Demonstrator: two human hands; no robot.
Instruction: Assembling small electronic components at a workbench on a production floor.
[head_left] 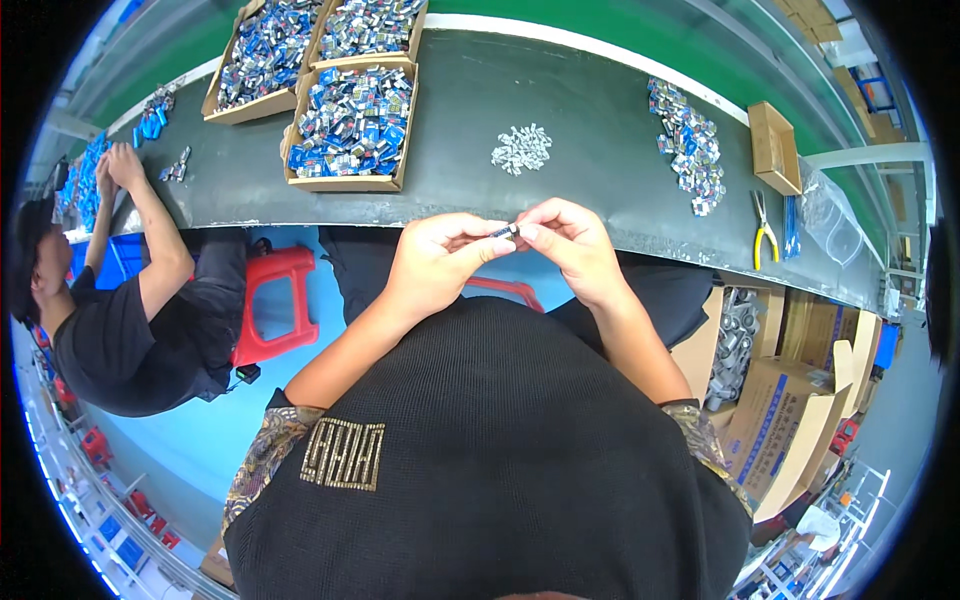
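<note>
Close to the table's near edge, both my hands are raised in front of my body and meet at the fingertips. My left hand (438,258) pinches a small dark-and-silver part (507,232) between thumb and fingers. The thumb and fingertips of my right hand (578,252) close on the other end of it. Its exact kind is too small to make out. Beyond my hands, a pile of small transparent or whitish pieces (521,150) lies on the dark table (470,100). Farther right is a spread heap of small blue-and-silver parts (690,150).
Cardboard trays (345,184) full of blue-and-silver parts stand at the back left. An empty-looking cardboard box (775,150), yellow-handled pliers (764,235) and a plastic bag (832,215) are at the right. A co-worker (130,300) sits at the left beside a red stool (275,305).
</note>
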